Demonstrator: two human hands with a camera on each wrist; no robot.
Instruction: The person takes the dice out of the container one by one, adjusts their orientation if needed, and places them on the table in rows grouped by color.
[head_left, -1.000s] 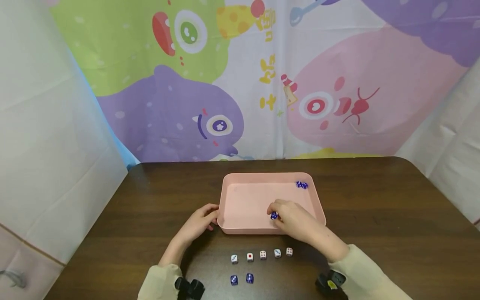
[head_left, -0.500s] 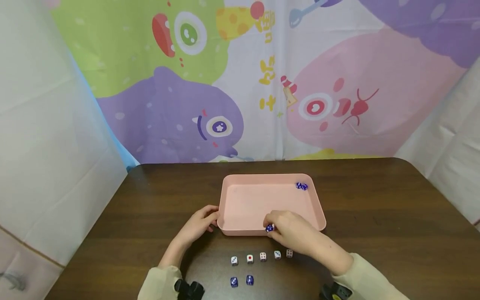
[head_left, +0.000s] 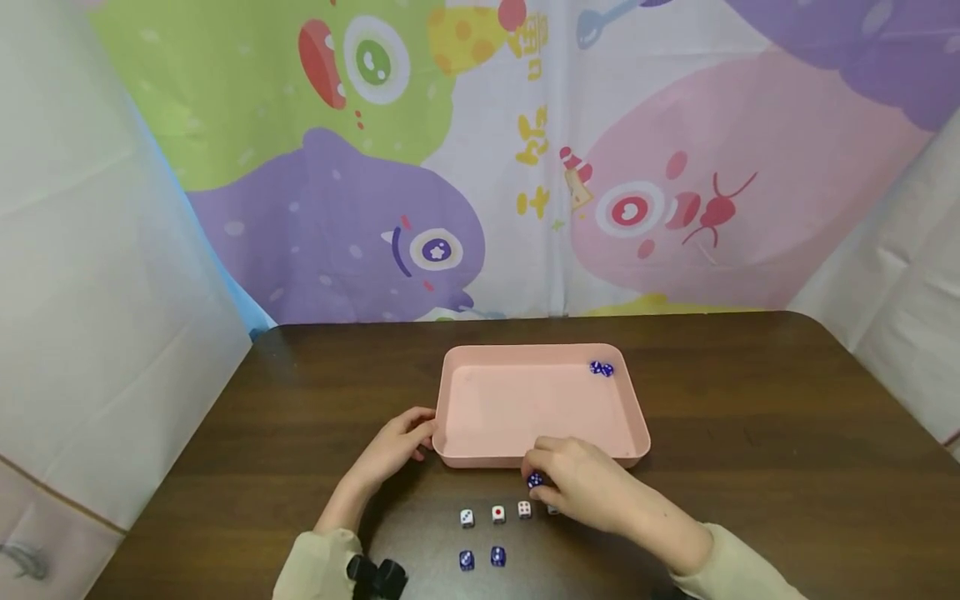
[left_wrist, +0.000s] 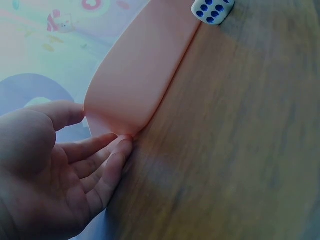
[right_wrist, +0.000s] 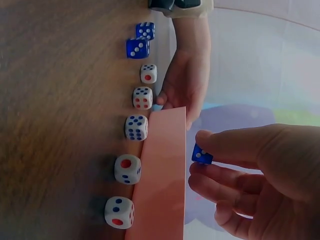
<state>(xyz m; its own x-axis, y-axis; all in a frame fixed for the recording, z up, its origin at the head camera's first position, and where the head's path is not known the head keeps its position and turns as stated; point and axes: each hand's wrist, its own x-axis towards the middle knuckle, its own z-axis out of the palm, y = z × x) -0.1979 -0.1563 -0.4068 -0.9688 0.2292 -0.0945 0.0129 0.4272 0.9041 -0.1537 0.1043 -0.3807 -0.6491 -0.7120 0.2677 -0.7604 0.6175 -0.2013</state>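
Between thumb and fingertips my right hand [head_left: 581,483] pinches a blue die [head_left: 535,480] with white pips, just in front of the pink tray [head_left: 510,462]. The right wrist view also shows this held die [right_wrist: 202,154]. My left hand [head_left: 392,448] touches the tray's near left corner, fingers fairly straight along its outer wall [left_wrist: 130,70]. Two blue dice [head_left: 602,368] lie together in the tray's far right corner. In front of the tray runs a row of several white dice [head_left: 498,514], its right end hidden by my right hand. Two blue dice [head_left: 482,557] form a nearer row.
Everything stands on a dark brown wooden table [head_left: 345,367]. A cartoon-printed curtain [head_left: 337,225] hangs behind its far edge, with pale sheets [head_left: 112,250] on both sides.
My right hand has moved from inside the tray toward me, over its front rim, carrying the blue die. My left hand has stayed at the tray's corner.
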